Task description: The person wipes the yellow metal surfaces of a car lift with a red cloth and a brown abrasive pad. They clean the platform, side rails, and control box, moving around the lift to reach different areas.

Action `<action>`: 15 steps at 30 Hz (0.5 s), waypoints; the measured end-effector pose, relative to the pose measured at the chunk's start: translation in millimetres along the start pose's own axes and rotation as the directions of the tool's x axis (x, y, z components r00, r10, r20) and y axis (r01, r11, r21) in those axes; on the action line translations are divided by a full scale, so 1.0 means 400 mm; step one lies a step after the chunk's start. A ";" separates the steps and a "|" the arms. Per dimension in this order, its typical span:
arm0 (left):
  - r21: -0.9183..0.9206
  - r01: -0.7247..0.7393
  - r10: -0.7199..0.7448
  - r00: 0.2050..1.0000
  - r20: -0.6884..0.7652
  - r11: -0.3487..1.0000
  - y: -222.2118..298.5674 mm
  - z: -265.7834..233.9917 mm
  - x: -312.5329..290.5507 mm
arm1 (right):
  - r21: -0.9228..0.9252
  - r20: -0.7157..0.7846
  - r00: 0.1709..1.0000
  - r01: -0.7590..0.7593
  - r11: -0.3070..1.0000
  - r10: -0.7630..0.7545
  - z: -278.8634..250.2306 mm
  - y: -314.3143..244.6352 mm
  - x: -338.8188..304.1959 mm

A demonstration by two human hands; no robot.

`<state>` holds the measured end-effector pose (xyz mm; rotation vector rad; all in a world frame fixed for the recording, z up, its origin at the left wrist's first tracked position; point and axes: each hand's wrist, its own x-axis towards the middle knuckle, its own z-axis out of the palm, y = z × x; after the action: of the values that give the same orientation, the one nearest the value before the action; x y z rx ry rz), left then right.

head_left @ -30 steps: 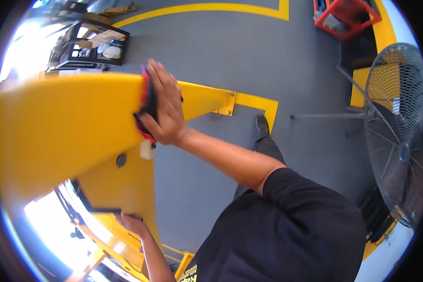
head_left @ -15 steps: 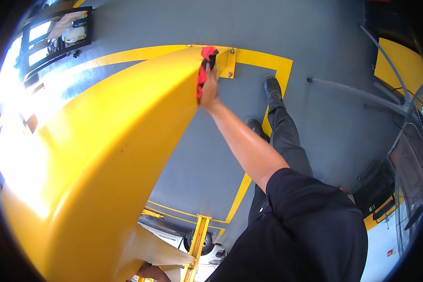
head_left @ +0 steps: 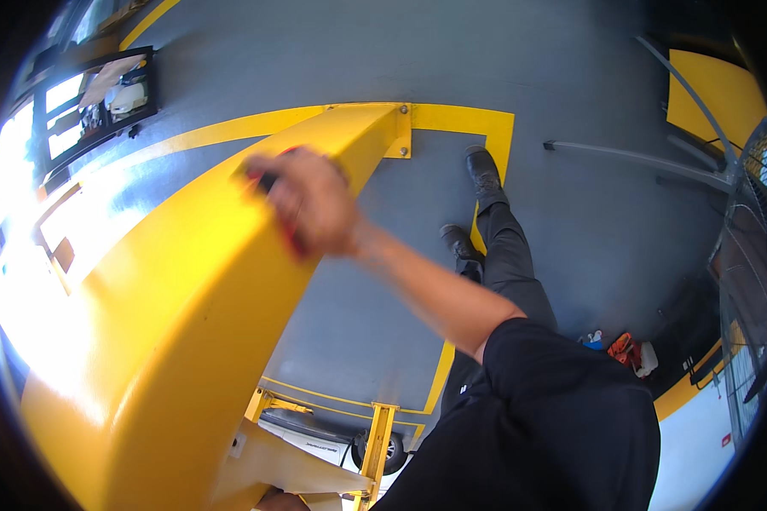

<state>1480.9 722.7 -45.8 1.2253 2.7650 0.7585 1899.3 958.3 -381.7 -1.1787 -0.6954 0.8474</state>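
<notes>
A large yellow post (head_left: 230,255) with a smooth, rounded edge rises toward me from the floor. On its side, partway up from the base, my right hand (head_left: 320,204) presses a red and black cloth (head_left: 296,240); hand and cloth are smeared by motion. The fingers bend over the cloth. At the lower edge, a small part of my left hand (head_left: 279,501) shows beside the yellow post, its fingers hidden.
A bolted base plate (head_left: 400,136) fixes the post to the grey floor (head_left: 383,230), near yellow floor lines (head_left: 500,140). My shoes (head_left: 483,166) stand beside them. Behind the post are a white vehicle's wheel (head_left: 392,451) and a yellow upright (head_left: 377,443). Orange and white items (head_left: 631,351) lie at right.
My right hand has slid the cloth from near the post's base up along the post, toward me and to the left. The view has shifted slightly, and the orange items have come into sight.
</notes>
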 end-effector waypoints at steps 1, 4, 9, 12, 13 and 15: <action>0.003 -0.010 0.010 1.000 0.012 1.000 0.014 0.017 0.010 | 0.032 -0.005 0.981 0.192 0.981 -0.192 0.006 -0.086 -0.001; 0.016 -0.027 0.026 0.999 0.033 1.000 0.036 0.069 0.034 | 0.101 -0.016 0.962 0.272 0.957 -0.272 0.021 -0.161 0.022; 0.062 0.000 0.000 1.000 0.006 0.998 0.044 0.084 0.021 | 0.007 -0.003 0.985 0.170 0.985 -0.170 -0.053 0.153 0.008; 0.080 0.026 -0.024 0.999 -0.031 0.996 0.041 0.069 -0.005 | -0.153 -0.081 0.996 0.024 0.988 -0.037 -0.115 0.461 -0.030; 0.076 0.017 -0.015 0.999 -0.030 0.997 0.052 0.076 0.000 | -0.152 -0.095 0.986 -0.149 0.977 0.136 -0.133 0.580 -0.035; 0.063 -0.026 0.026 1.000 -0.002 0.998 0.085 0.113 0.046 | -0.019 -0.236 0.907 -0.363 0.932 0.349 -0.180 0.774 -0.008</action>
<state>1501.5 774.1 -67.5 1.2743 2.8005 0.6804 1896.5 968.0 -699.6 -1.4612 -0.3203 0.9772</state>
